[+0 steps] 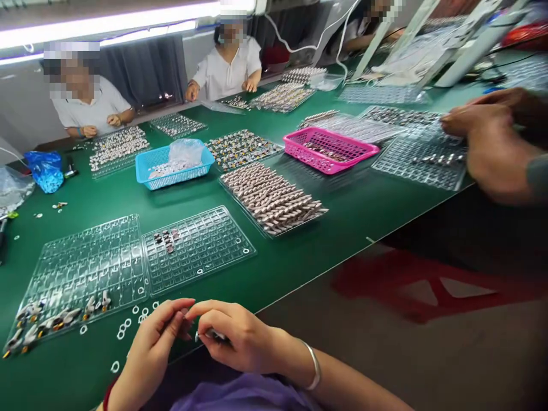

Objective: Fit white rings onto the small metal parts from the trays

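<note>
At the table's front edge my left hand [156, 337] and my right hand [240, 334] meet at the fingertips. The left thumb and fingers are pinched together; whatever lies between them is too small or hidden to name. My right index finger reaches to that pinch, while its other fingers curl round a small whitish, shiny piece [217, 335], mostly hidden. White rings [124, 328] lie scattered just beyond my left hand. Behind them is a clear plastic tray [94, 251] with several metal-and-orange parts [55, 319] along its near edge. A second clear tray [201, 251] holds several small dark pieces [166, 240].
A tray of stacked beige parts [274, 197], a blue basket [174, 165] and a pink basket [329, 149] stand farther back on the green table [240, 274]. At right, a co-worker's hands [492, 131] are over another tray. Other people sit across the table. A red stool [428, 279] is below right.
</note>
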`<state>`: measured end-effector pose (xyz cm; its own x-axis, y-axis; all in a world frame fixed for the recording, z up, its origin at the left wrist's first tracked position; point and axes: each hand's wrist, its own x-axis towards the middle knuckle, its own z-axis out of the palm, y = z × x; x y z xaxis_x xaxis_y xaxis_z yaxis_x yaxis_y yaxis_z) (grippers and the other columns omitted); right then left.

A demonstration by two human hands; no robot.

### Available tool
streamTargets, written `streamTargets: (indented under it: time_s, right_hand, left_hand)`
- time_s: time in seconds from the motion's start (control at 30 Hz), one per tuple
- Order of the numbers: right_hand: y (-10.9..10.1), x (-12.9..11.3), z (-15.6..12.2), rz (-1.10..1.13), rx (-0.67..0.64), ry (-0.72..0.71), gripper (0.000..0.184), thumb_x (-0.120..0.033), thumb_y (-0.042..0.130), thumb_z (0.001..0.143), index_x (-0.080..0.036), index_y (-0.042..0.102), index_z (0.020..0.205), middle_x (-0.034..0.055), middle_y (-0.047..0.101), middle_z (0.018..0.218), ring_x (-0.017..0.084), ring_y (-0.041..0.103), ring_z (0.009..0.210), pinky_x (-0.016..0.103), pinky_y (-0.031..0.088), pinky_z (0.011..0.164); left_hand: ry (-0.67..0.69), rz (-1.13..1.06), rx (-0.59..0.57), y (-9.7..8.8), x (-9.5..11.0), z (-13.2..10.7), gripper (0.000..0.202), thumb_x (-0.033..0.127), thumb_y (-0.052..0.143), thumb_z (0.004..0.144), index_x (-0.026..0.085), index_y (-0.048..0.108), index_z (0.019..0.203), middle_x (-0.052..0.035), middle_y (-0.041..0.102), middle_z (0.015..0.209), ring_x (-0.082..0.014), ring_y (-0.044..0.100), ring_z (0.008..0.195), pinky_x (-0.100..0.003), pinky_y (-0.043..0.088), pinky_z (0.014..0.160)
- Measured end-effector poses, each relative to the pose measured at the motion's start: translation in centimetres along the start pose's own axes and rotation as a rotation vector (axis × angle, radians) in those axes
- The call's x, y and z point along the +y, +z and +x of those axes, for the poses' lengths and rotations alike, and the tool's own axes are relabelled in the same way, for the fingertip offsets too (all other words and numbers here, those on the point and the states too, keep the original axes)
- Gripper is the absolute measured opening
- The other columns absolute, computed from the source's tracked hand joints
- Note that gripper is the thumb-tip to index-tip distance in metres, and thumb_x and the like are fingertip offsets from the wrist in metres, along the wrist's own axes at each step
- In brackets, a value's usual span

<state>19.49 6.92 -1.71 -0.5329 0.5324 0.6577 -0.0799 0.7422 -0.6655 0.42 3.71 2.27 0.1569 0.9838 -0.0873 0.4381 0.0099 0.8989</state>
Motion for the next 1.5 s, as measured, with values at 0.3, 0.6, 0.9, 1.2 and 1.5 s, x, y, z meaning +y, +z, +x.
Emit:
streamTargets:
  time_s: [0.3,0.6,0.9,1.2,1.5]
  right_hand:
    - [0.5,-1.8,-0.5,-0.045,-0.045,0.054,0.008,-0.01,0.047,0.091,-0.018,0.05,0.091,0.014,0.066,0.102,0.018,0.064,0.098,0.026,0.057,0.082]
    - [0.2,-3.0,-0.2,0.055,-0.039,0.162,0.009,-0.01,0.047,0.09,-0.019,0.049,0.092,0.0106,0.066,0.095,0.017,0.064,0.093,0.027,0.056,0.082]
    - [-0.6,-3.6,-0.4,0.099,0.024,0.271,0.009,-0.011,0.049,0.089,-0.019,0.051,0.09,0.0105,0.068,0.1,0.016,0.066,0.096,0.026,0.055,0.085]
    - [-0.7,-3.6,-0.2,0.086,0.033,0.355,0.008,-0.013,0.049,0.089,-0.019,0.052,0.086,0.0058,0.063,0.088,0.014,0.059,0.077,0.025,0.051,0.069]
    - [-0.1,-3.3,1.2,0.151,0.031,0.515,0.009,-0.015,0.056,0.083,-0.019,0.054,0.075,-0.0025,0.051,0.07,0.01,0.047,0.061,0.021,0.04,0.058]
  left_hand:
    - [0.093,0.013,0.281,2.1,-1.5,-2.9,0.028,0.015,0.066,0.08,0.028,0.07,0.104,0.0029,0.077,0.087,-0.0142,0.073,0.076,-0.019,0.059,0.07]
    - [0.105,0.082,0.296,1.9,-1.7,-3.6,0.016,0.018,0.072,0.076,0.028,0.076,0.089,0.0032,0.08,0.08,-0.0158,0.075,0.068,-0.019,0.06,0.066]
    - [-0.038,-0.173,0.307,2.3,-1.5,-4.0,0.021,0.017,0.078,0.07,0.028,0.078,0.088,0.0026,0.08,0.077,-0.0156,0.075,0.065,-0.016,0.06,0.06]
    - [-0.078,-0.285,0.305,2.1,-0.9,-3.6,0.022,0.013,0.079,0.067,0.028,0.078,0.083,0.0043,0.078,0.07,-0.0124,0.073,0.061,-0.011,0.057,0.058]
    - [0.028,-0.155,0.314,2.2,-1.1,-4.0,0.019,0.018,0.08,0.07,0.027,0.078,0.086,0.0013,0.078,0.076,-0.0161,0.073,0.063,-0.018,0.061,0.06]
